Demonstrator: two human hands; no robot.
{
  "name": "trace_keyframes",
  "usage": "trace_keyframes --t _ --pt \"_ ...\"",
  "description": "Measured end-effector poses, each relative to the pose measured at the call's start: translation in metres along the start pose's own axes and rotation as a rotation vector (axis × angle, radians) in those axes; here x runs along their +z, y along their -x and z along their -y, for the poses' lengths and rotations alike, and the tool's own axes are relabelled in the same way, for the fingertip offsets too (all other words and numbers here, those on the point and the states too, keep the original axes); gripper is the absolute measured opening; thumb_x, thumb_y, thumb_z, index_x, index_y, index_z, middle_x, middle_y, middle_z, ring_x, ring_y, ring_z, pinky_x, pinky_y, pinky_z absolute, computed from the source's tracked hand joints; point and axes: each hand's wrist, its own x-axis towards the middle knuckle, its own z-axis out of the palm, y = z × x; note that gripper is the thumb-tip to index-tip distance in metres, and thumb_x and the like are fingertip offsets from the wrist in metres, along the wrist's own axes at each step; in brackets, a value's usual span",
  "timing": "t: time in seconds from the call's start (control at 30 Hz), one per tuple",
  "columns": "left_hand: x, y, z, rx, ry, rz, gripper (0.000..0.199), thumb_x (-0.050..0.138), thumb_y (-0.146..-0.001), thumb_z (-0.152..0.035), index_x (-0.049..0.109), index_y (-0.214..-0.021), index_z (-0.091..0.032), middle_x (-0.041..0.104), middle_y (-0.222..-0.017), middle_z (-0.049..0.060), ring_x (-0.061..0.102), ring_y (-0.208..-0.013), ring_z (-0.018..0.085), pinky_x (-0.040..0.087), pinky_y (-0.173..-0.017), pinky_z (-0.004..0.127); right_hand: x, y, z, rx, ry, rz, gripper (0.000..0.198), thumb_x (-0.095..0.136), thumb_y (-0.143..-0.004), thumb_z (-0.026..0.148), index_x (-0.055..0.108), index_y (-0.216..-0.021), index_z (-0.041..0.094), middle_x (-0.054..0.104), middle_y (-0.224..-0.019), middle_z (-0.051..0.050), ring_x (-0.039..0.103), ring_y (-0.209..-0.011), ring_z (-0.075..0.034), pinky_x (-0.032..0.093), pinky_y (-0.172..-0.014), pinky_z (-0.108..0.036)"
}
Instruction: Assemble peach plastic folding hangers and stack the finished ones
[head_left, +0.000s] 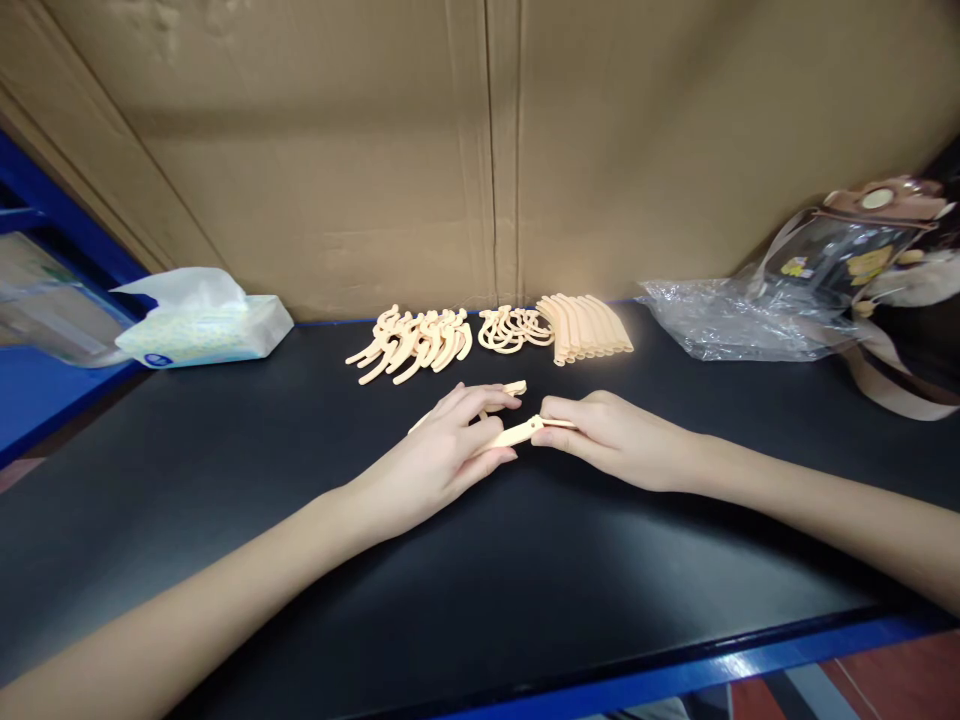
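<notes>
Low over the black table, my left hand (439,445) is closed on a cream curved plastic piece (516,435) with a small hole near its end. My right hand (626,438) pinches a thin cream plastic piece (559,423), which meets that holed end; whether the two are locked together I cannot tell. Another cream plastic part (515,388) pokes out past the left fingertips, mostly covered by the hand. Farther back lie a pile of hooked curved pieces (416,345), a cluster of C-shaped pieces (514,330) and a row of wide curved tubes (589,330).
A tissue pack (217,330) sits at the back left. At the back right are a clear plastic bag (720,320) and a transparent bottle (840,255) with a strap. Cardboard (337,150) walls off the rear. A blue edge (675,665) borders the table's front.
</notes>
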Motion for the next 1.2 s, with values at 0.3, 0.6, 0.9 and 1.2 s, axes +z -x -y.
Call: trace_keyframes --t 0.3,0.6,0.9,1.2 --pt "-0.0006 0.0005 -0.0020 -0.017 -0.005 0.014 0.020 0.043 -0.096 -0.026 0.057 -0.085 -0.018 0.048 -0.134 0.009 0.035 -0.133 0.024 0.025 -0.114 0.049 -0.0019 0.0008 -0.0026 0.020 0.049 0.023 0.030 0.036 -0.099 0.039 0.043 -0.077 0.020 0.042 -0.060 0.006 0.039 -0.051 -0.010 0.023 -0.052 -0.024" --pt "0.0003 -0.0002 0.0005 -0.001 0.010 0.012 0.020 0.044 -0.096 -0.028 0.058 -0.085 -0.019 0.050 -0.132 0.008 0.036 -0.132 0.024 0.026 -0.114 0.048 0.0056 0.0032 -0.0062 -0.084 0.459 -0.025 0.036 0.025 -0.101 0.040 0.049 -0.086 0.018 0.061 -0.067 -0.002 0.049 -0.047 -0.014 0.019 -0.048 -0.027" --pt "-0.0005 -0.0005 -0.0002 0.007 0.023 0.023 0.021 0.042 -0.097 -0.028 0.059 -0.087 -0.019 0.050 -0.132 0.008 0.037 -0.132 0.024 0.025 -0.114 0.047 0.0052 0.0049 -0.0086 -0.238 0.747 -0.128 0.046 0.016 -0.102 0.036 0.054 -0.087 0.016 0.060 -0.065 -0.002 0.050 -0.045 -0.013 0.016 -0.046 -0.030" --pt "-0.0005 0.0003 -0.0001 0.010 0.009 0.049 0.022 0.041 -0.097 -0.028 0.059 -0.088 -0.019 0.051 -0.130 0.007 0.038 -0.131 0.023 0.024 -0.114 0.047 0.0036 0.0046 -0.0072 -0.341 0.823 -0.201 0.043 0.024 -0.101 0.033 0.057 -0.080 0.016 0.059 -0.068 -0.003 0.052 -0.053 -0.013 0.023 -0.050 -0.030"
